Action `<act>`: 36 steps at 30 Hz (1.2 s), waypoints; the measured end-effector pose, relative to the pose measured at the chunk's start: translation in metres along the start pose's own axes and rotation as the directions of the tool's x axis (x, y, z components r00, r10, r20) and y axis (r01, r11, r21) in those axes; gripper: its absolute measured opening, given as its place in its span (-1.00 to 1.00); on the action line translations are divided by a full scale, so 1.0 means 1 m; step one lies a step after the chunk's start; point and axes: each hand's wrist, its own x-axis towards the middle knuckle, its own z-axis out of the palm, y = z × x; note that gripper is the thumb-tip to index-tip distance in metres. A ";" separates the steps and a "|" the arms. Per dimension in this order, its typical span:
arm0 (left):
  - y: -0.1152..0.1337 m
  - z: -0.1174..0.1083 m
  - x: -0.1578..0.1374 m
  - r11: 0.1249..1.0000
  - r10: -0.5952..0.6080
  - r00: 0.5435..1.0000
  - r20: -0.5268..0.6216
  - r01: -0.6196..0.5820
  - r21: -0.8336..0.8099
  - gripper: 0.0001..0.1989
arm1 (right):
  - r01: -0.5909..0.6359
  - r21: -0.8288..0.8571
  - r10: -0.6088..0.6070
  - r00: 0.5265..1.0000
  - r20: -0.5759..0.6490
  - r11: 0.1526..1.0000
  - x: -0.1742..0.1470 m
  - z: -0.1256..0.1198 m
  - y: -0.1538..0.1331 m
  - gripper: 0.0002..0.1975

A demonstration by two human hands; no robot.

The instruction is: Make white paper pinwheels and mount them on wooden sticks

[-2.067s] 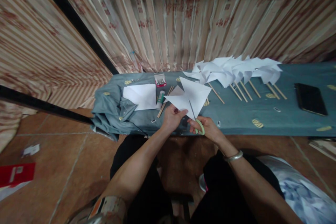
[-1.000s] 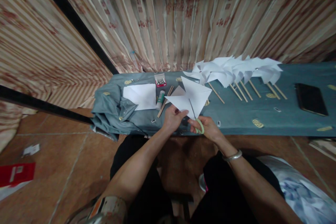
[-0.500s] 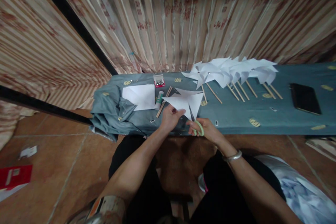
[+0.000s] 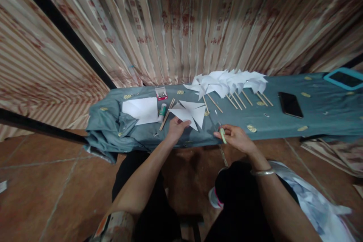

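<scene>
My left hand (image 4: pixel 177 128) pinches the near left edge of a white paper square (image 4: pixel 188 111) that has slits cut in from its corners. In my right hand (image 4: pixel 234 136) is a pair of scissors (image 4: pixel 222 135) with light green handles, its blades pointing away from me and apart from the paper. Just left of the paper lie a few wooden sticks (image 4: pixel 167 114) and a glue stick (image 4: pixel 162 112). Beyond the paper, several white paper pinwheels (image 4: pixel 219 82) on wooden sticks overlap in a row.
A stack of white paper (image 4: pixel 141 109) and a small red box (image 4: pixel 161 93) of metal pieces sit at the left of the cloth-covered table (image 4: pixel 272 128). To the right are a black phone (image 4: pixel 290 104) and a blue-framed tablet (image 4: pixel 344 78). A curtain (image 4: pixel 181 26) hangs behind.
The scissors have come out of the paper and moved right with my right hand. My left hand still holds the paper. The view has shifted to the right, bringing the blue-framed tablet in.
</scene>
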 end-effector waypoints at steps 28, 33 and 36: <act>-0.001 -0.050 -0.028 0.959 -0.156 0.979 0.132 0.118 0.256 -0.71 | -0.336 -0.683 0.093 0.925 -0.367 0.649 0.039 -0.026 0.009 -0.62; 0.012 -0.077 -0.017 0.918 0.077 0.997 0.008 -0.074 0.390 -0.78 | -0.343 -0.680 0.105 0.925 -0.366 0.649 0.042 -0.022 0.010 -0.60; 0.022 -0.093 -0.005 0.817 0.291 0.955 -0.063 -0.214 0.535 -0.75 | -0.321 -0.671 0.068 0.925 -0.374 0.668 0.043 -0.017 0.007 -0.59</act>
